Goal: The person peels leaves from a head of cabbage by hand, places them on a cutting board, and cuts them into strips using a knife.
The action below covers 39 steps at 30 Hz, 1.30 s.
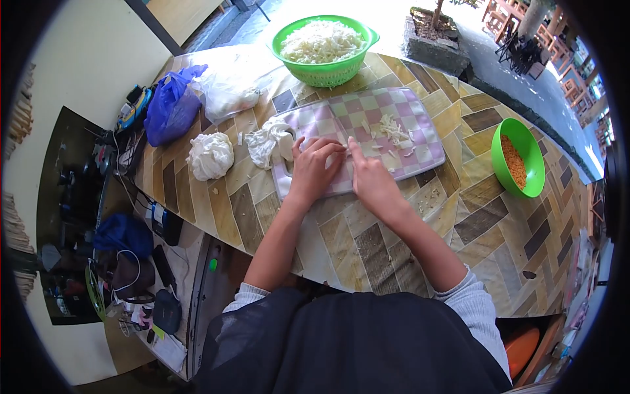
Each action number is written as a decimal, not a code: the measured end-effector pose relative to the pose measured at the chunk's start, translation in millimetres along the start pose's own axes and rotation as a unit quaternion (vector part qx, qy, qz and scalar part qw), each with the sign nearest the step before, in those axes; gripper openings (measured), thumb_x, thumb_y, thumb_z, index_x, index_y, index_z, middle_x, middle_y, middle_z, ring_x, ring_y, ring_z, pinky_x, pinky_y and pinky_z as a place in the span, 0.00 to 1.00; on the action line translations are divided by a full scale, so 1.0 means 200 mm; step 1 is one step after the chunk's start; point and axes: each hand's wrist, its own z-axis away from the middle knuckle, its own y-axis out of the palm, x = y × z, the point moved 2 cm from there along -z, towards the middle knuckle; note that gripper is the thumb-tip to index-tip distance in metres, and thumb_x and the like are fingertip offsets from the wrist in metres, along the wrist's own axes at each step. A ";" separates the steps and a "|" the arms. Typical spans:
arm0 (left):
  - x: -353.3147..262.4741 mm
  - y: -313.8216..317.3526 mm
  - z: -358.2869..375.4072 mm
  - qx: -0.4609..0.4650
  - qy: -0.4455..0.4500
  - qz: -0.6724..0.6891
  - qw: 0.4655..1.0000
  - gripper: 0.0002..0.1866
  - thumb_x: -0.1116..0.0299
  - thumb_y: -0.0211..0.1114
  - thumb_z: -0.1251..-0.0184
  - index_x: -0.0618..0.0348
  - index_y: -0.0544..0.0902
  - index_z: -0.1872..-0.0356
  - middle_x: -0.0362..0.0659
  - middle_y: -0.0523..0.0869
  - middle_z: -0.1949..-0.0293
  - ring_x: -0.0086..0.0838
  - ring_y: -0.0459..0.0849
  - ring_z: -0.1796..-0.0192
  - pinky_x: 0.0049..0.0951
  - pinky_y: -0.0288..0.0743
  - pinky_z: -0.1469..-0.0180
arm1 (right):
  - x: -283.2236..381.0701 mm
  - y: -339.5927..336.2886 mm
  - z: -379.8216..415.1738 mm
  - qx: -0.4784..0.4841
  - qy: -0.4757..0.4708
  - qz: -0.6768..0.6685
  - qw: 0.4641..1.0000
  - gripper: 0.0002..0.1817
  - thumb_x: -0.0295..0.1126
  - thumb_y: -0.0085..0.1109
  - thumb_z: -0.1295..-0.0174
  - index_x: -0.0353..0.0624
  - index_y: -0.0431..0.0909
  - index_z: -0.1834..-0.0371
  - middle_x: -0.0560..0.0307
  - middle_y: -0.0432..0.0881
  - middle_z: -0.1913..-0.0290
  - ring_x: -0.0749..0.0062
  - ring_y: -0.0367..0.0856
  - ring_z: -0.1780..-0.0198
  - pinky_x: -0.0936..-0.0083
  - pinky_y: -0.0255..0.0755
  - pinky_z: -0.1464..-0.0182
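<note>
A pink-and-white checkered cutting board (420,118) lies on the table in front of me. My left hand (316,164) rests on it with bent fingers, their tips pressed together around a small pale piece. Right beside it, my right hand (372,178) is closed with the index finger stretched forward, its tip close to the left fingertips. A thin knife blade (337,123) runs away from the right hand across the board. Pale cut strips (394,131) lie scattered to the right of the hands. Crumpled white material (264,143) sits at the board's left edge.
A green colander (326,73) heaped with white shreds stands at the back. To the right is a green bowl (533,161) with orange crumbly contents. A white bundle (210,156), a blue plastic bag (172,105) and a clear bag (226,95) are on the left.
</note>
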 end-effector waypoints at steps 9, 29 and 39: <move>0.00 0.00 0.00 0.022 -0.012 -0.003 1.000 0.08 0.66 0.67 0.39 0.50 0.87 0.60 0.34 0.87 0.55 0.30 0.81 0.44 0.47 0.52 0.30 | 0.06 -0.03 0.10 0.022 0.022 0.005 1.000 0.35 0.20 0.48 0.39 0.32 0.54 0.26 0.29 0.82 0.65 0.38 0.85 0.64 0.53 0.80 0.59; 0.00 0.00 -0.01 0.018 -0.019 -0.001 1.000 0.07 0.67 0.68 0.40 0.51 0.88 0.61 0.35 0.89 0.56 0.31 0.81 0.45 0.46 0.53 0.30 | 0.07 0.02 0.08 0.012 0.024 0.041 0.999 0.35 0.21 0.50 0.40 0.32 0.53 0.26 0.28 0.82 0.66 0.36 0.84 0.62 0.52 0.80 0.59; 0.01 0.00 0.00 -0.003 -0.016 0.001 1.000 0.07 0.67 0.68 0.41 0.53 0.88 0.63 0.36 0.88 0.57 0.32 0.82 0.48 0.43 0.57 0.32 | 0.01 -0.05 -0.02 0.002 -0.006 -0.063 0.998 0.33 0.21 0.50 0.40 0.31 0.56 0.28 0.28 0.82 0.68 0.37 0.84 0.64 0.50 0.79 0.61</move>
